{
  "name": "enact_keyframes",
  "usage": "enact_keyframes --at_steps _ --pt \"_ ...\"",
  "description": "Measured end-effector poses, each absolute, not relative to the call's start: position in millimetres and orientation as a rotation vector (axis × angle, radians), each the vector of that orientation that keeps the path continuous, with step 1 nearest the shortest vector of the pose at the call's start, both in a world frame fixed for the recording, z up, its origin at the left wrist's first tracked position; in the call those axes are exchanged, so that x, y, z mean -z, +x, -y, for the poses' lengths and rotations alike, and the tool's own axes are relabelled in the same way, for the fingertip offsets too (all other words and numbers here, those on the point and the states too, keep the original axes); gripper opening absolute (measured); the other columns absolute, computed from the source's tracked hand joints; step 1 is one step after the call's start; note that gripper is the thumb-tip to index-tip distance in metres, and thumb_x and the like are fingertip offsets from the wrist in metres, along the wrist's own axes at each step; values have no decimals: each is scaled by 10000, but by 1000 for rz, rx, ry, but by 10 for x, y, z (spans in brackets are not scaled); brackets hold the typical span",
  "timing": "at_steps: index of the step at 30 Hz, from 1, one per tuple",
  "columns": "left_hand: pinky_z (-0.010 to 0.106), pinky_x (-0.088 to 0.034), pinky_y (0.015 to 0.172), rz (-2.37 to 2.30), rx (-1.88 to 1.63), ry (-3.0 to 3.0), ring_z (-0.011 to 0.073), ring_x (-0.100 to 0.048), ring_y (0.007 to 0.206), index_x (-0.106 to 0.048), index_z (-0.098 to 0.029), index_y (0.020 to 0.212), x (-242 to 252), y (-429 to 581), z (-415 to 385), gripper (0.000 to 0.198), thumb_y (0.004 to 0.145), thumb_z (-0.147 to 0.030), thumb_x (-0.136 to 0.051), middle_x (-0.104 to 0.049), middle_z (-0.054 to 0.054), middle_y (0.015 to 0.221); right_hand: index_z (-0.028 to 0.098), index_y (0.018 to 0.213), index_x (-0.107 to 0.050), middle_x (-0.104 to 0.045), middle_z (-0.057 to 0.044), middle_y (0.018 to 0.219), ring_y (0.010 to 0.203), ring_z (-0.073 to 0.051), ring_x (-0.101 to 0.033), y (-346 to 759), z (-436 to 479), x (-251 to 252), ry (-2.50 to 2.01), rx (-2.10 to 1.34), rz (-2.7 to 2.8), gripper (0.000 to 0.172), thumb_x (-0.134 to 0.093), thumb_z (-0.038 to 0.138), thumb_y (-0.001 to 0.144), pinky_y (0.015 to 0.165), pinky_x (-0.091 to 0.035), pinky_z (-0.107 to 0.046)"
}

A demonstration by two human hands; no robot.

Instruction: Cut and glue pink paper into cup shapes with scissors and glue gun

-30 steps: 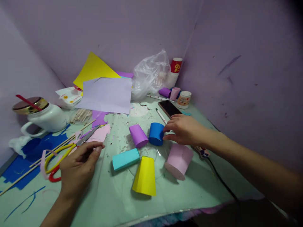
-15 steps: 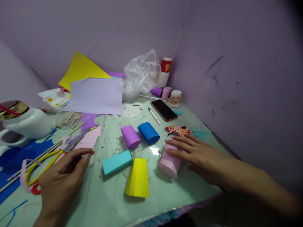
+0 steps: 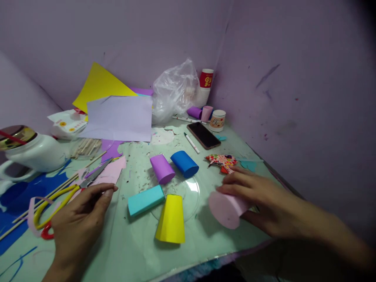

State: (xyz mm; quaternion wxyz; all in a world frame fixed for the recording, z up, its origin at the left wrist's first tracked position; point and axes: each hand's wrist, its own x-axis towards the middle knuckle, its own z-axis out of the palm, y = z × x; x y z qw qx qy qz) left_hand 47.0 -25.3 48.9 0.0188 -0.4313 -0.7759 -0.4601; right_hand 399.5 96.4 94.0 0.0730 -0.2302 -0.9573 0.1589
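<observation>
My right hand (image 3: pixel 258 199) grips a pink paper cup shape (image 3: pixel 225 211), tilted so its flat oval end faces me. Left of it stand or lie several paper pieces: a yellow tapered one (image 3: pixel 171 219), a turquoise one (image 3: pixel 146 200), a purple one (image 3: pixel 162 169) and a blue one (image 3: pixel 185 163). They sit around a clear round disc (image 3: pixel 192 196). My left hand (image 3: pixel 84 219) rests at the left with thumb and forefinger pinched together; whether anything is between them I cannot make out. Beside it lie yellow-handled scissors (image 3: pixel 58 197).
Behind are a phone (image 3: pixel 204 135), a marker (image 3: pixel 192 143), a small paper cup (image 3: pixel 217 120) and a plastic bag (image 3: pixel 174 94). A patterned glue-gun-like item (image 3: pixel 221 161) lies near my right hand. At left are sticks (image 3: pixel 58 186), paper sheets (image 3: pixel 120 119) and a white mug (image 3: pixel 44 152).
My right hand has closed on the pink paper piece and shifted it right, turning its flat end toward me. The left hand has barely moved.
</observation>
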Motion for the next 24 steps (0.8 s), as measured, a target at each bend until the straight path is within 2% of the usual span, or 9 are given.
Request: enact_keyframes --at_steps 2,5,8,11,17,24 --pt "271 -532 641 2413 1415 -1343 192 -682 693 -721 -306 792 -485 474 258 135 695 -384 -669 -743 -45 752 312 1253 -520 -583 -81 1241 1116 -295 -591 4144 -919 -1036 -776 -465 2710 534 -595 142 752 875 -536 -408" --pt "258 -525 632 2423 1399 -1357 180 -676 693 -722 -305 818 -483 479 257 131 708 -359 -674 -740 -52 766 328 1234 -519 -595 -70 1213 1042 -291 -625 4220 -853 -1076 -903 -380 2477 447 -621 266 804 807 -554 -360" --pt "233 -519 594 2387 1409 -1385 159 -664 647 -720 -301 800 -481 484 255 114 707 -351 -675 -731 -66 734 288 1222 -524 -631 -87 1162 972 -277 -648 4051 -805 -953 -958 -330 2457 428 -645 315 813 772 -550 -363" --pt "205 -498 523 2380 1364 -1467 133 -636 572 -714 -293 798 -473 481 265 116 716 -362 -669 -716 -71 686 215 1231 -531 -670 -124 1095 912 -279 -663 3784 -778 -749 -927 -346 2585 420 -612 279 825 720 -548 -392" --pt "185 -471 522 2347 1231 -1647 108 -614 571 -685 -275 858 -472 484 293 135 805 -373 -608 -703 -51 723 167 1216 -571 -709 -135 1059 894 -304 -671 3515 -769 -547 -987 -292 2697 403 -577 316 841 745 -535 -470" --pt "185 -460 534 2367 1169 -1686 108 -616 600 -678 -265 882 -443 488 303 181 818 -415 -599 -709 -44 767 134 1242 -548 -702 -156 1098 922 -321 -670 3471 -767 -395 -1030 -351 2712 432 -555 329 857 752 -538 -489"
